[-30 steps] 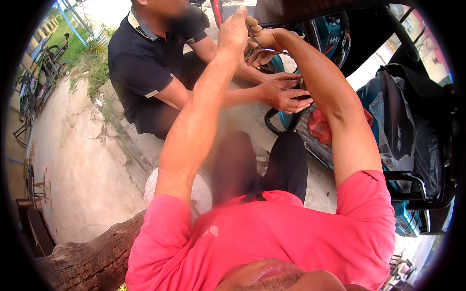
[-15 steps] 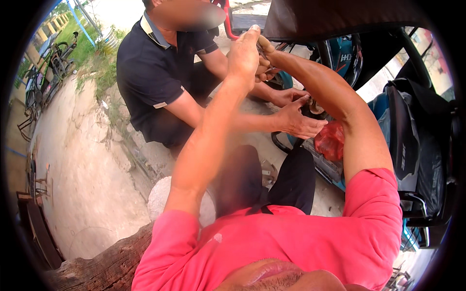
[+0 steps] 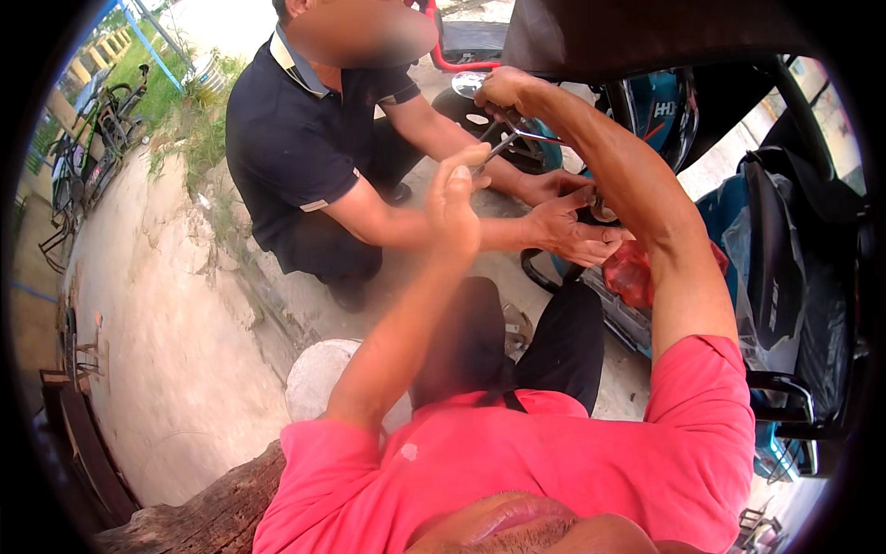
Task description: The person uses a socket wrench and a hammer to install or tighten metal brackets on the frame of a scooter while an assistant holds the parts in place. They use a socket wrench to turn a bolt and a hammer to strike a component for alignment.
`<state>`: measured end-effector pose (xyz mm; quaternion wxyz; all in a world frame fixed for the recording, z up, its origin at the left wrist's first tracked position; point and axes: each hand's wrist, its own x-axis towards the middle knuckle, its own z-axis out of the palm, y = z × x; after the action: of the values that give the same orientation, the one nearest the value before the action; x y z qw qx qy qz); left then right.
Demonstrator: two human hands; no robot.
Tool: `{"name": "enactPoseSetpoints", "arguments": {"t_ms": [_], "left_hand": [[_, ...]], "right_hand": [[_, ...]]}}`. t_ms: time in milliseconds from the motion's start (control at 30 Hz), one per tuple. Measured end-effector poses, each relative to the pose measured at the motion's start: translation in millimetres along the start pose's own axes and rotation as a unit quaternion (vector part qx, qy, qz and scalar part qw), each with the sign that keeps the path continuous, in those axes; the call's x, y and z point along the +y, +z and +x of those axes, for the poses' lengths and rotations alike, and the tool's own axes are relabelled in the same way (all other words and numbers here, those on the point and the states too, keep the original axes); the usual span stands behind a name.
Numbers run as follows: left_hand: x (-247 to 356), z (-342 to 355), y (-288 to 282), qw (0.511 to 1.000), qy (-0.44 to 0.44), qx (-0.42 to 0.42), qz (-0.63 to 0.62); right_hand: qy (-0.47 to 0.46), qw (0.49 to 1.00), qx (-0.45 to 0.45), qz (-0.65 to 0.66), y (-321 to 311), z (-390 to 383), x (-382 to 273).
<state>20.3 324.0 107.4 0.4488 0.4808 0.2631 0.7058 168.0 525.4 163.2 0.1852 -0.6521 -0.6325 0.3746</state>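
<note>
The three-armed metal wrench (image 3: 518,134) is out in front of me, up near the far end of my reach, between my two hands and before the teal vehicle (image 3: 661,111). My right hand (image 3: 509,89) has its fingers curled closed around one arm of it, close to the hub, which I judge gives me the surest control of the tool. A second arm slants down to my left hand (image 3: 454,198), whose fingers are loosely bent, partly open, at that arm's end; whether they grip it or only rest against it I can't tell. Having a hand on two arms probably keeps the wrench from swinging. The third arm points right, toward my forearm, and I can't see that it sits on anything.

My right arm is stretched high, elbow out to the side, the forearm running back toward the left; my left arm goes up more straight, wrist bent back, so the two make a peak around the tool.

Just below, a co-worker in a dark shirt (image 3: 295,138) squats with both hands (image 3: 563,226) together by a round part (image 3: 602,210), apparently to steady it. A red plastic bag (image 3: 629,274) lies partly behind my right arm. A round pale block (image 3: 318,377) stands beneath my left arm.
</note>
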Motion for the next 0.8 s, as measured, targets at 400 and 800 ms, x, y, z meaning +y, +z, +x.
{"name": "enactPoseSetpoints", "arguments": {"t_ms": [400,800], "left_hand": [[-14,-8,3,0.941,-0.316,0.111,-0.055],[-106,60,-14,0.834,-0.487,0.097,-0.240]], "right_hand": [[-0.069,0.981,0.149,0.101,-1,-12,-18],[-0.204,0.910,0.237,0.272,19,-152,-82]]}}
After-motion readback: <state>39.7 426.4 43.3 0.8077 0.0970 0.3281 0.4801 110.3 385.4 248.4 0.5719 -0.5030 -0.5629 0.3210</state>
